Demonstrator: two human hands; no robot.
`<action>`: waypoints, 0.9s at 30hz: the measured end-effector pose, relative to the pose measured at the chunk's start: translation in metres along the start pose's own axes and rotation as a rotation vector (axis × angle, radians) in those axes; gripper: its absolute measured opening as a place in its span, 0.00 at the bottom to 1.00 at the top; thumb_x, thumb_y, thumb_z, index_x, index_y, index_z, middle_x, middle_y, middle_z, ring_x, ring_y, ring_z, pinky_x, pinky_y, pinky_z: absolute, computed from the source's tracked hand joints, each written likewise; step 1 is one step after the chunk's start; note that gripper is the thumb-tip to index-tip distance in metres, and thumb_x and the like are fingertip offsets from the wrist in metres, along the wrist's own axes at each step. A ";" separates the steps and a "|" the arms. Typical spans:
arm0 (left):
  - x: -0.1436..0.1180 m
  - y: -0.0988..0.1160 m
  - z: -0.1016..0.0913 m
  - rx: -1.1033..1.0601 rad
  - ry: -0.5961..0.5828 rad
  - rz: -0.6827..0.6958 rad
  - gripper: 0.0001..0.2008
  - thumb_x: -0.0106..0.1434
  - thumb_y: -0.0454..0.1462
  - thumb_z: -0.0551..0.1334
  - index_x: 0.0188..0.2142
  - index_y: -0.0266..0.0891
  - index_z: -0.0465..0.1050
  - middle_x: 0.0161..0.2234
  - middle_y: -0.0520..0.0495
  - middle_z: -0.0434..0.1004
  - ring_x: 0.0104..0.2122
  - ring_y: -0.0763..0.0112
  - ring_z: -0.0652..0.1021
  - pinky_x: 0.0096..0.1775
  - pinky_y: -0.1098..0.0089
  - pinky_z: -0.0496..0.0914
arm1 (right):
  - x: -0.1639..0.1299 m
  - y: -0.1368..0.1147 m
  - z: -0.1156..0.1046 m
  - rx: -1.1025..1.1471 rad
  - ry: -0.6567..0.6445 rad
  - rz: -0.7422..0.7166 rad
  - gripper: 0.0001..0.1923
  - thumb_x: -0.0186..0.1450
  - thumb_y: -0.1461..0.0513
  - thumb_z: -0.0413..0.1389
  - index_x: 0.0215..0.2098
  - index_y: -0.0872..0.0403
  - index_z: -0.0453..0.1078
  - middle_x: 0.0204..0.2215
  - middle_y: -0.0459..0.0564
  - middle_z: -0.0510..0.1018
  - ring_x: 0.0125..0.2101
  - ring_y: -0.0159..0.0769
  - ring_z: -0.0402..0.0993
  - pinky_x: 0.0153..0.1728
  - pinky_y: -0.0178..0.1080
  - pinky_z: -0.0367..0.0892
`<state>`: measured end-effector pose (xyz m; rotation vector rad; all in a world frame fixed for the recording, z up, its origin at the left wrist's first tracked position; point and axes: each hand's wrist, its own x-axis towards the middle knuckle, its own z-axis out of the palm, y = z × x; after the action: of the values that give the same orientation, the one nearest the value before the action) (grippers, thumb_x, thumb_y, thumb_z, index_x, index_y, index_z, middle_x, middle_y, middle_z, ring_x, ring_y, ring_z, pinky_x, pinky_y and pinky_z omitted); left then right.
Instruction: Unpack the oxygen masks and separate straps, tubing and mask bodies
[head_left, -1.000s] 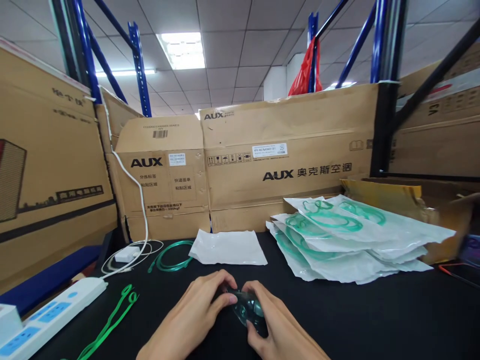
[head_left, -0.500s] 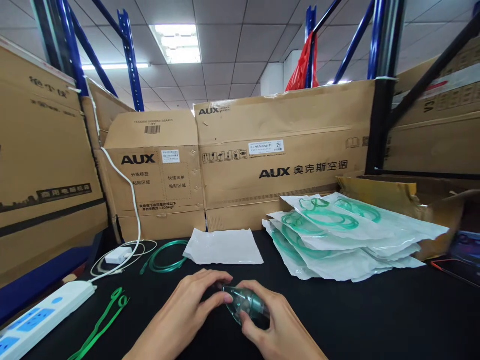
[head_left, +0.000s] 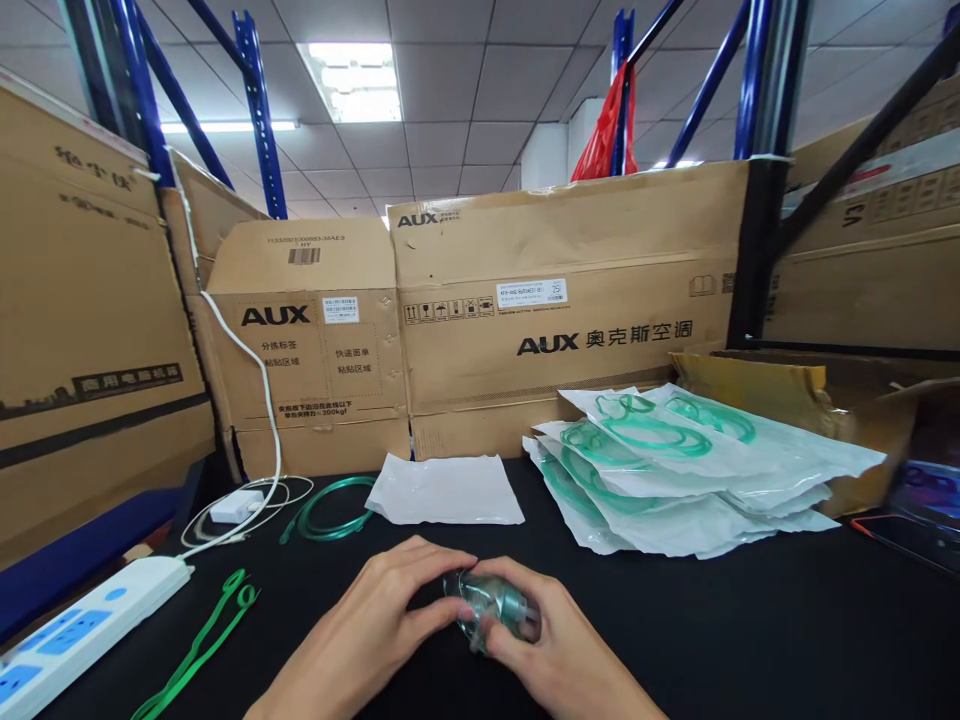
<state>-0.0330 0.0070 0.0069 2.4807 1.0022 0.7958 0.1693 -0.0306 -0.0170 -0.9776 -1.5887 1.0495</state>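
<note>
Clear green-tinted plastic mask piece (head_left: 491, 605) pinched between left hand (head_left: 367, 630) and right hand (head_left: 559, 655); long axis left-right; both grips equally near, above black table (head_left: 750, 630).

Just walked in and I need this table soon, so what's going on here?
A person holds a small clear green-tinted plastic part in both hands, left hand and right hand, just above the black table. Ahead lie an empty white pouch and a coil of green tubing. A stack of sealed pouches sits to the right, a green strap and a power strip to the left.
</note>
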 end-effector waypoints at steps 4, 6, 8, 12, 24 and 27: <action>-0.001 0.004 -0.003 -0.033 0.004 0.004 0.15 0.68 0.45 0.64 0.54 0.53 0.76 0.50 0.52 0.80 0.50 0.64 0.78 0.54 0.66 0.71 | 0.000 -0.006 -0.003 0.182 -0.082 0.052 0.12 0.62 0.58 0.60 0.42 0.55 0.73 0.32 0.47 0.78 0.32 0.36 0.77 0.40 0.40 0.72; -0.001 0.005 -0.005 -0.034 0.016 0.025 0.15 0.69 0.45 0.64 0.54 0.53 0.76 0.50 0.52 0.80 0.50 0.65 0.78 0.54 0.67 0.71 | 0.001 -0.005 -0.004 0.233 -0.096 0.044 0.12 0.63 0.58 0.60 0.43 0.56 0.71 0.32 0.48 0.79 0.32 0.36 0.77 0.41 0.41 0.72; 0.000 0.007 -0.006 -0.035 0.033 0.050 0.15 0.69 0.44 0.64 0.55 0.54 0.76 0.50 0.53 0.80 0.51 0.65 0.77 0.54 0.68 0.70 | 0.002 -0.002 -0.005 0.281 -0.107 0.023 0.14 0.64 0.58 0.60 0.45 0.55 0.69 0.32 0.48 0.79 0.32 0.37 0.78 0.41 0.43 0.72; 0.001 0.009 -0.006 -0.059 0.066 0.099 0.16 0.68 0.41 0.65 0.55 0.55 0.76 0.50 0.54 0.80 0.50 0.67 0.78 0.52 0.69 0.71 | 0.003 0.003 -0.006 0.342 -0.140 -0.004 0.15 0.67 0.54 0.60 0.46 0.54 0.64 0.31 0.47 0.78 0.32 0.37 0.78 0.40 0.43 0.71; -0.001 0.010 -0.009 -0.171 0.115 0.116 0.16 0.70 0.41 0.63 0.57 0.57 0.75 0.54 0.52 0.79 0.51 0.68 0.78 0.53 0.71 0.71 | -0.005 -0.012 -0.008 0.313 -0.155 -0.059 0.18 0.68 0.51 0.60 0.47 0.53 0.64 0.35 0.48 0.78 0.33 0.35 0.77 0.40 0.40 0.67; -0.002 0.015 -0.010 -0.198 0.119 0.110 0.15 0.72 0.42 0.61 0.56 0.55 0.75 0.55 0.50 0.78 0.52 0.67 0.78 0.54 0.69 0.70 | -0.005 -0.013 -0.008 0.268 -0.124 -0.081 0.18 0.68 0.51 0.59 0.48 0.54 0.66 0.34 0.50 0.78 0.33 0.36 0.76 0.36 0.39 0.67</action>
<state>-0.0322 -0.0034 0.0220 2.3567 0.7877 1.0345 0.1764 -0.0377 -0.0047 -0.6729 -1.5247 1.2485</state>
